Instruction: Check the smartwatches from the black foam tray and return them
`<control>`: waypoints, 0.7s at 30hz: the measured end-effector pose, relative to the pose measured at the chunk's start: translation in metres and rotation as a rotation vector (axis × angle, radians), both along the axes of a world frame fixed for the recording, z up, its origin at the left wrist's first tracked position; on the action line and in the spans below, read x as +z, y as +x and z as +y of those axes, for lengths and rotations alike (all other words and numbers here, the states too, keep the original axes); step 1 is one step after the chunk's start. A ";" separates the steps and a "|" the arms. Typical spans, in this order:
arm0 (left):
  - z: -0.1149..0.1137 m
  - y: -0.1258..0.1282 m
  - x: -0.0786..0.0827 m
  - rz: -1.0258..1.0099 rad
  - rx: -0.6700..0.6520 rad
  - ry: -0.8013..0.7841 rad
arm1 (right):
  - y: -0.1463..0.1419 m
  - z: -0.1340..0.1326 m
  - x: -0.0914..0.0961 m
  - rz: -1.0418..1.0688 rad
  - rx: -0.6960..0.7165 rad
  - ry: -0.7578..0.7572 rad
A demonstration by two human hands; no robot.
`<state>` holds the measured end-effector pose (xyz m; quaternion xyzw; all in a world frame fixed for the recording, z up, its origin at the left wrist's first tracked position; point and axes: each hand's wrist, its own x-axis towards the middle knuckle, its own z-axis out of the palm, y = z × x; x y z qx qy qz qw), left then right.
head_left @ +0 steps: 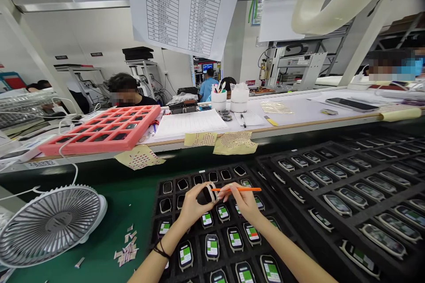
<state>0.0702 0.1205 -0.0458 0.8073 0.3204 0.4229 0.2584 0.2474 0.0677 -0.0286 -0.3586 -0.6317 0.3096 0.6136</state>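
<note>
My left hand [194, 203] grips a smartwatch body [209, 193] by its edges, tilted above a black foam tray [195, 243]. In my right hand [244, 203] is a thin orange stick [249, 189], held nearly level, its left end at the side of the watch. I cannot make out what kind of tool the stick is. Below both hands the tray holds rows of watch bodies. Those in the near rows, such as one watch [211, 246], show lit green and white screens, while the far row's screens [226, 174] are dark.
More foam trays of watches [352, 194] lie at the right. A white fan [59, 221] stands left on the green mat [116, 203], beside small scraps [128, 250]. The raised shelf carries a pink foam tray [133, 143], papers [189, 124] and pen cups [219, 98]. People sit beyond.
</note>
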 end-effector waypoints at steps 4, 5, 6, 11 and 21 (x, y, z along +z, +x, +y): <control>0.001 0.000 0.003 -0.004 0.032 -0.010 | 0.002 0.001 0.001 0.166 -0.064 -0.033; 0.002 0.000 0.002 -0.005 0.038 -0.011 | 0.003 0.003 0.001 0.166 -0.102 -0.065; 0.003 0.000 0.002 -0.003 0.038 -0.008 | 0.003 0.005 0.000 0.150 -0.129 -0.108; 0.002 0.001 -0.002 0.035 0.008 0.072 | -0.005 0.014 -0.015 0.059 0.001 -0.335; -0.003 0.000 0.000 0.008 -0.032 -0.003 | -0.008 0.010 -0.006 0.309 0.113 -0.475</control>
